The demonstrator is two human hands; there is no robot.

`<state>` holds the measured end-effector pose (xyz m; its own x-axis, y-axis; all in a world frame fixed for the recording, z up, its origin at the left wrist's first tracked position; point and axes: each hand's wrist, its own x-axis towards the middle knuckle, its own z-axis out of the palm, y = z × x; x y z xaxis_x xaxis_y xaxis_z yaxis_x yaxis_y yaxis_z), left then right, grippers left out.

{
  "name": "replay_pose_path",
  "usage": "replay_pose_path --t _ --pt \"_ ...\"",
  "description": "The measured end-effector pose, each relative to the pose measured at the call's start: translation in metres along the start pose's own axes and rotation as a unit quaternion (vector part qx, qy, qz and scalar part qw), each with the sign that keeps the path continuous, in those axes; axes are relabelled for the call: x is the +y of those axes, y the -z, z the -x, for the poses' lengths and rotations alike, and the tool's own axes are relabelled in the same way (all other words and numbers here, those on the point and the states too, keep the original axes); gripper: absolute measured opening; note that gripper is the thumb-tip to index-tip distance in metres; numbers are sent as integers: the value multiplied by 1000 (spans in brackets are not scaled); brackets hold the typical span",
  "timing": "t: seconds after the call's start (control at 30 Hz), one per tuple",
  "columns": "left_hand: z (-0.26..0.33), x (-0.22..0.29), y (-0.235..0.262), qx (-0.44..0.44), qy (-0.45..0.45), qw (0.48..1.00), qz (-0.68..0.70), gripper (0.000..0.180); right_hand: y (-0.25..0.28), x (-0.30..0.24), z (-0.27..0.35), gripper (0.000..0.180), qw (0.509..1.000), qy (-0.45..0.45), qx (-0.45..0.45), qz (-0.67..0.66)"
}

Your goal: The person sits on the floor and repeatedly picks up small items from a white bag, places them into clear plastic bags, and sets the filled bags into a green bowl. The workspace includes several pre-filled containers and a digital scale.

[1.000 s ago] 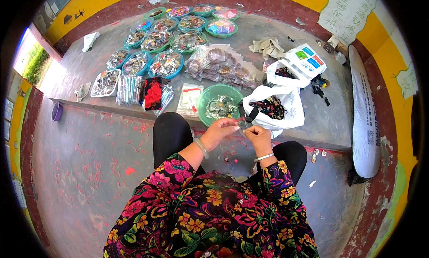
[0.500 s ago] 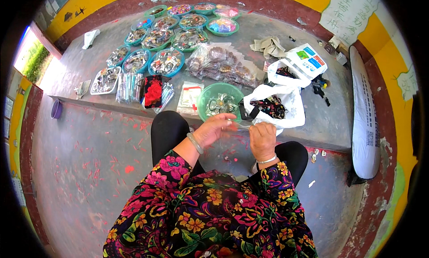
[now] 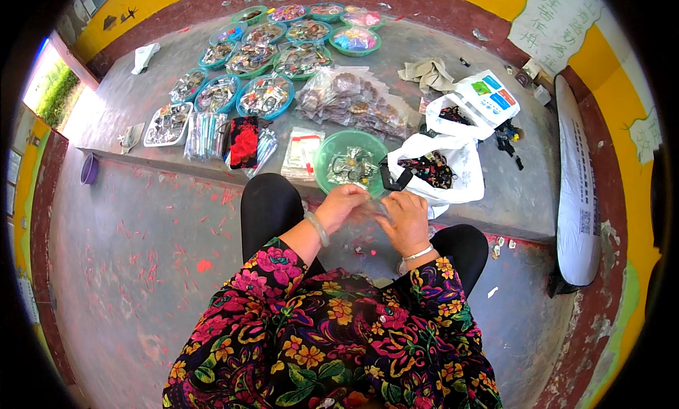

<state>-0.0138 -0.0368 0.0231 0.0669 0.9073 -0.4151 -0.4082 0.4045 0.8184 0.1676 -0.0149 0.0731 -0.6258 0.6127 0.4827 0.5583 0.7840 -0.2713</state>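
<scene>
In front of my knees my left hand [image 3: 342, 204] is closed, its fingertips pinching a small clear plastic bag [image 3: 372, 209], blurred by motion. My right hand [image 3: 406, 221] grips the bag's other side with bent fingers, close to the left. What the bag contains cannot be made out. Just beyond my hands stands a green basin [image 3: 320, 165] with small clear packets [image 3: 352, 165] in it. At its right, a white plastic bag [image 3: 467, 174] gapes around dark, multicoloured small items [image 3: 431, 170]. A black strap-like piece [image 3: 395, 179] lies between basin and bag.
On the raised grey ledge [image 3: 523, 211] are several basins [image 3: 264, 98] of packaged goods, a heap of clear packets [image 3: 353, 101], bundled pens [image 3: 205, 135] and a second white bag [image 3: 488, 101]. A long silver-wrapped board [image 3: 576, 189] leans at the right wall. A purple bucket [image 3: 89, 170] sits left.
My hands have come closer together: the right moved left and its fingers now meet the small plastic bag at the left fingertips. The basins and bags stay where they were.
</scene>
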Motion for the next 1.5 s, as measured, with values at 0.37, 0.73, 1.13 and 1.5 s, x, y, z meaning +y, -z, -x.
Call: replay_pose_path --t 0.37,0.73,1.13,1.5 --pt "-2 3 4 -82 -71 980 -168 9 -27 47 21 13 784 -353 -120 -496" --pt "9 10 2 -171 94 978 -73 22 -33 45 22 11 743 -362 -100 -555" --pt "7 8 1 -133 110 978 -121 17 -27 29 16 12 820 -329 -86 -459" --pt "1 6 5 -2 34 999 -29 15 -45 47 30 17 828 -321 -168 -427"
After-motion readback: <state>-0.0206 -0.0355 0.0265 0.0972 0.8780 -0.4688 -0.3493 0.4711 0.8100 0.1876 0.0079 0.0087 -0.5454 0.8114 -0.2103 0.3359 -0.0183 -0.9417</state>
